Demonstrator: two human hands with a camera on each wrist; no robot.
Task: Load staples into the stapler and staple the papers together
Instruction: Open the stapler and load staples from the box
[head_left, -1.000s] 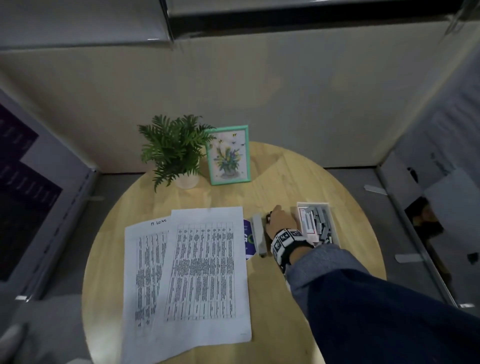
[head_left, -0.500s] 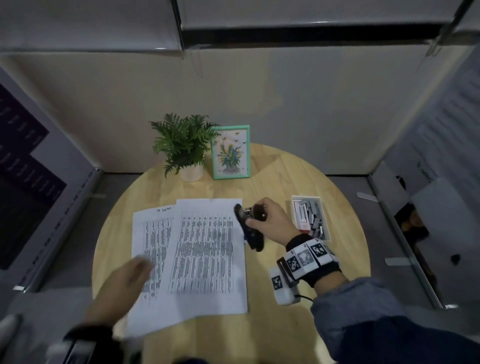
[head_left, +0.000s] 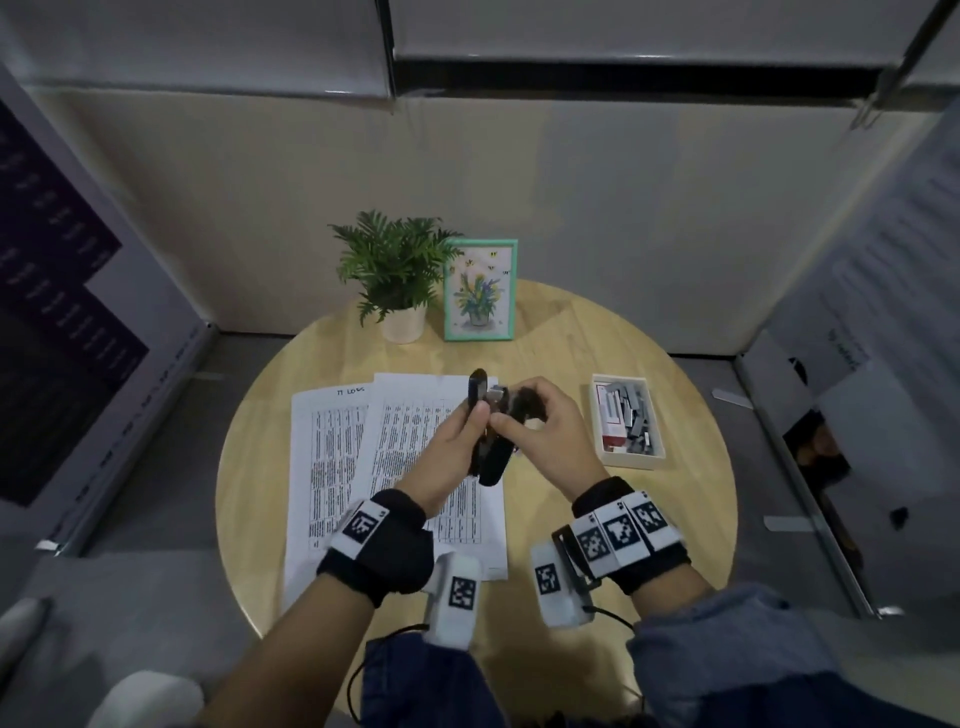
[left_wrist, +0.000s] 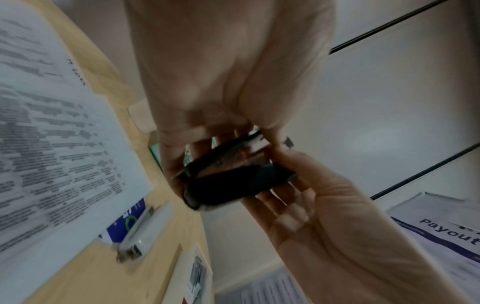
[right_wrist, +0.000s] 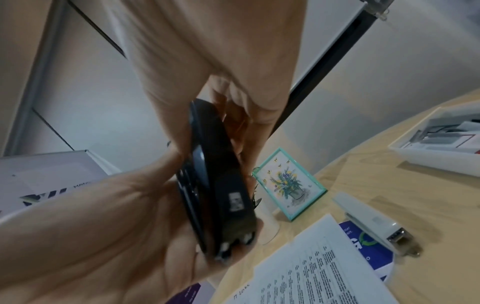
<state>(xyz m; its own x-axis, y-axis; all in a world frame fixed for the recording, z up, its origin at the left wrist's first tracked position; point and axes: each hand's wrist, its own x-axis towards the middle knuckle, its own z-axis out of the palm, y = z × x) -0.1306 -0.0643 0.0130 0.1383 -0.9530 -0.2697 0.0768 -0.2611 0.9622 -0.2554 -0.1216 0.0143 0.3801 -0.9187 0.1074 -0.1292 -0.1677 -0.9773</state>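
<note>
The black stapler (head_left: 491, 460) is held up over the papers, gripped by both hands. My left hand (head_left: 465, 426) holds its lower body, thumb on the side. My right hand (head_left: 527, 415) curls over its upper end, where a metal part (head_left: 496, 393) shows between the dark halves. Close up, the stapler (left_wrist: 228, 185) (right_wrist: 215, 185) sits between both palms. Two printed sheets (head_left: 337, 452) lie overlapping on the round wooden table (head_left: 675, 519). A shallow white tray (head_left: 631, 460) to the right holds grey staple strips (head_left: 636, 410) and a small red-and-white box.
A white stapler (right_wrist: 374, 224) lies on a blue-and-white card (right_wrist: 363, 242) beside the sheets, hidden behind the hands in the head view. A potted plant (head_left: 397, 270) and a green-framed picture (head_left: 480, 291) stand at the table's back. Cardboard boxes surround the table.
My right hand lifted the black stapler off the table from beside the white one and carried it left over the papers. My left hand came up from the sheets and took hold too.
</note>
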